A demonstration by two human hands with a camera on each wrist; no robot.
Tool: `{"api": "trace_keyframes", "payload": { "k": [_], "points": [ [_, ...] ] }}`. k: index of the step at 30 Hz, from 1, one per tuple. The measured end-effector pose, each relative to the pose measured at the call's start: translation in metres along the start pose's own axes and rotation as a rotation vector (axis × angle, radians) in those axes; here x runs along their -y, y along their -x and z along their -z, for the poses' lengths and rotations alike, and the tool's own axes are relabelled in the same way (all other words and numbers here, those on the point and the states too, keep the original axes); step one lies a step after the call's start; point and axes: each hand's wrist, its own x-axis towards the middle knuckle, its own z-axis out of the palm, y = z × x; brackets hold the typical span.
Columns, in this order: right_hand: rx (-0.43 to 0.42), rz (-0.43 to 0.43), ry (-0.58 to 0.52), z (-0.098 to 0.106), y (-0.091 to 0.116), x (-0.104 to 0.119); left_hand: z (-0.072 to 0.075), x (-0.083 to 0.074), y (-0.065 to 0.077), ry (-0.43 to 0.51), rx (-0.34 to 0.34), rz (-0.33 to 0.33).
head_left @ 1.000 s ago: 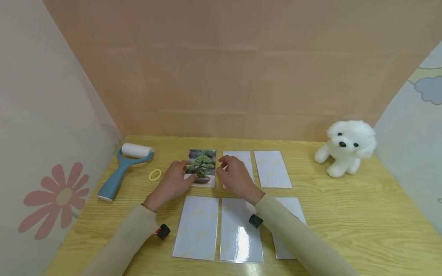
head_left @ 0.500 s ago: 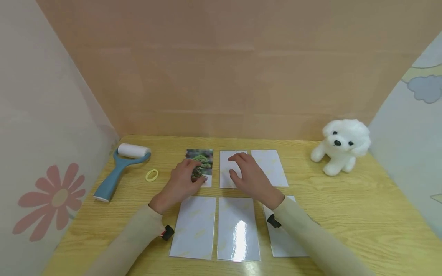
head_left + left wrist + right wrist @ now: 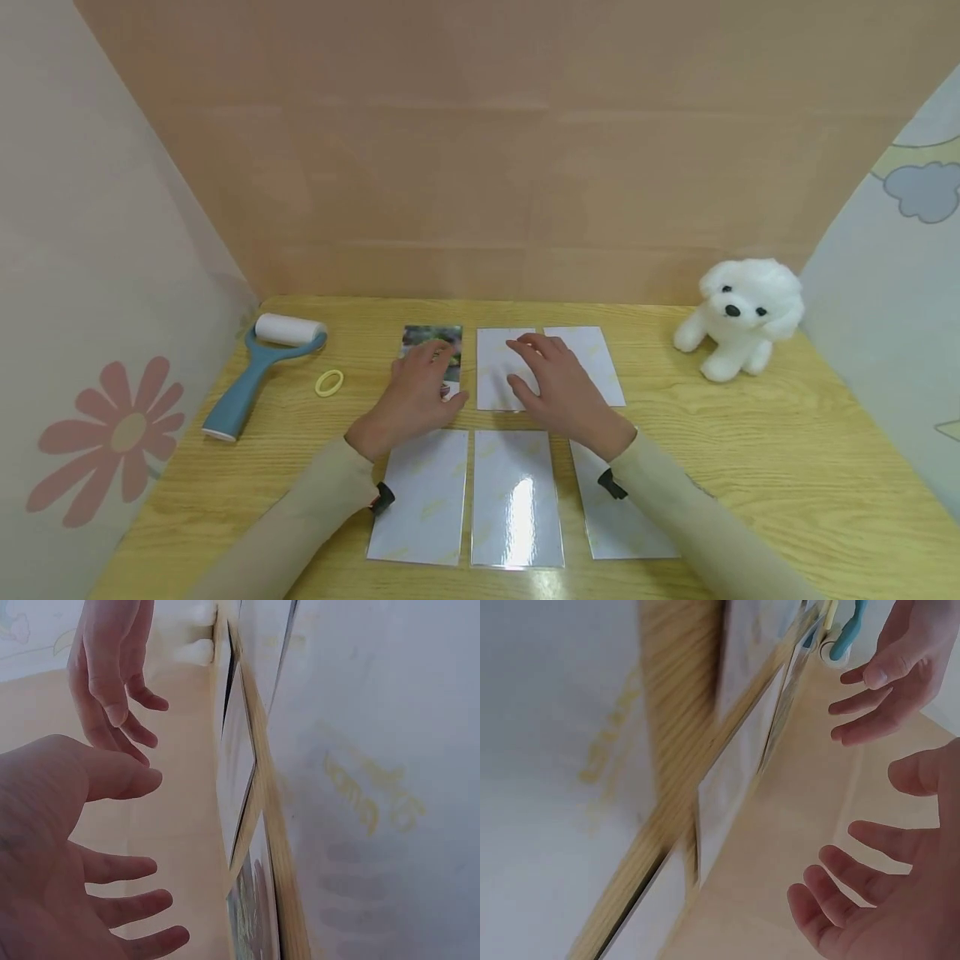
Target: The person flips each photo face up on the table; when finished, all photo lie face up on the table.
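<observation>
My left hand (image 3: 414, 390) hovers over a bonsai photo card (image 3: 420, 336), fingers loosely bent and holding nothing. It hides most of the picture. Over two white-backed cards in the back row, the middle card (image 3: 495, 371) and the right card (image 3: 597, 358), my right hand (image 3: 570, 390) hangs with thumb and fingers apart. Both wrist views show the hands raised off the cards. Closer to me lie three more white-backed cards: a left card (image 3: 420, 508), a middle card (image 3: 498, 467) with a bright glare, and a right card (image 3: 618, 533) partly under my right sleeve.
A blue-handled roller (image 3: 251, 383) with a white cylinder lies on the left of the wooden table (image 3: 787, 467), beside a yellow ring (image 3: 328, 383). A white plush dog (image 3: 742, 321) sits at the back right. Papered walls stand behind and at both sides.
My left hand has moved from the photo card's left edge to a place over it. My right hand has shifted right, away from that card. The cards lie as before.
</observation>
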Motion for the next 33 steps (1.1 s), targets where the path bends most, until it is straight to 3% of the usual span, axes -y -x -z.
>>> {"api": "trace_keyframes", "payload": {
  "k": [13, 33],
  "points": [
    [0.046, -0.018, 0.142, 0.0, 0.013, -0.022, -0.012, -0.001, -0.006, 0.011, 0.081, 0.014],
    [0.139, -0.049, 0.202, -0.002, 0.029, -0.042, -0.025, -0.002, -0.017, -0.034, 0.187, 0.02]
  ]
}}
